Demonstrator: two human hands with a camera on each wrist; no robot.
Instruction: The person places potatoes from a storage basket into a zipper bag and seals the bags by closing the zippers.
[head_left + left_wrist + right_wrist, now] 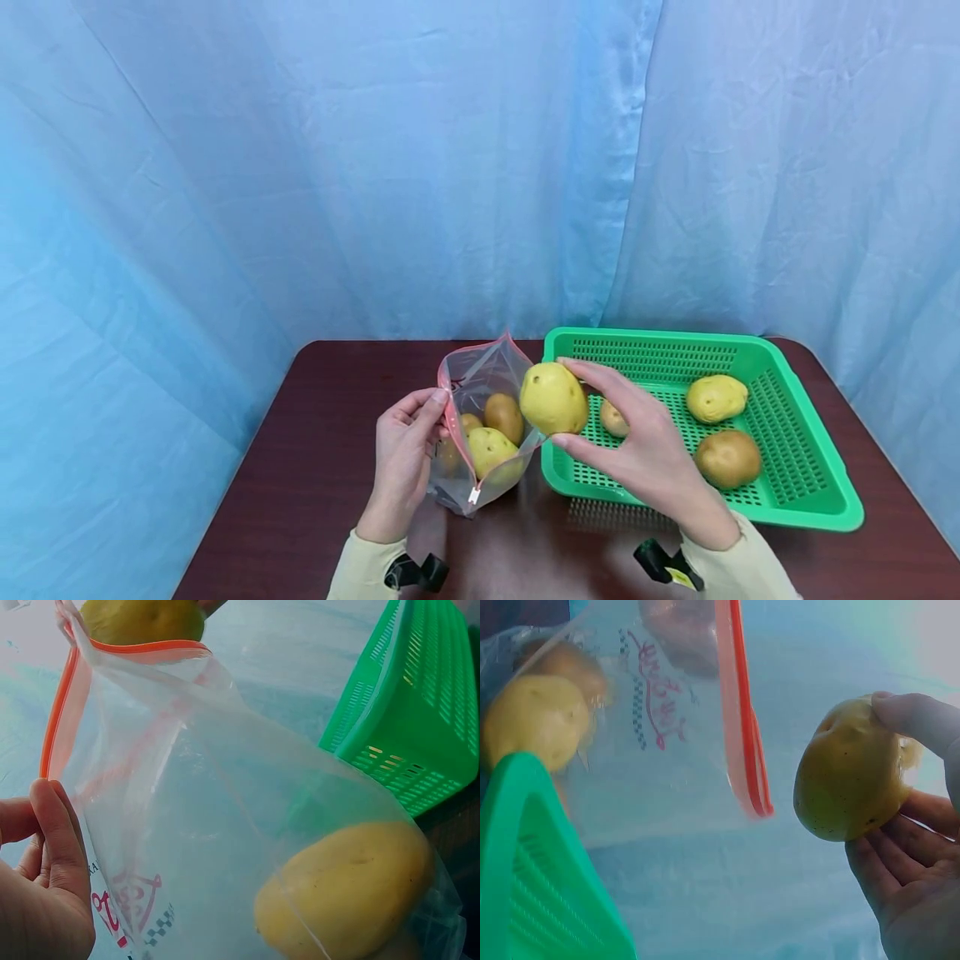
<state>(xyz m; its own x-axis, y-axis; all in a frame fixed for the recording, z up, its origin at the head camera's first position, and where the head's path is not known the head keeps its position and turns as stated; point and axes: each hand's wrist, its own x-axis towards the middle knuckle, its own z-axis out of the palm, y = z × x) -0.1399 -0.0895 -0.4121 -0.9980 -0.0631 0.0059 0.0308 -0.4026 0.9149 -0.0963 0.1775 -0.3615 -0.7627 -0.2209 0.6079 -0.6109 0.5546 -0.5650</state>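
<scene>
My left hand [405,450] pinches the red zip edge of a clear zip bag [468,375] between thumb and fingers. The bag's mouth gapes, and several potatoes lie inside, among them a yellow potato [491,450] and a brown potato [503,417]. My right hand [652,437] grips another yellow potato [553,400] between thumb and fingertips, at the bag's right rim in the head view. In the right wrist view this potato [851,776] stands apart from the red zip edge [742,712]. Through the plastic, the left wrist view shows a large yellow potato [349,889].
A green plastic basket [813,425] stands right of the bag on the dark wooden table [330,442]. It holds a yellow potato [717,398], a brown potato [728,459] and a paler potato [613,419] partly behind the right hand. A light blue curtain [450,167] hangs behind.
</scene>
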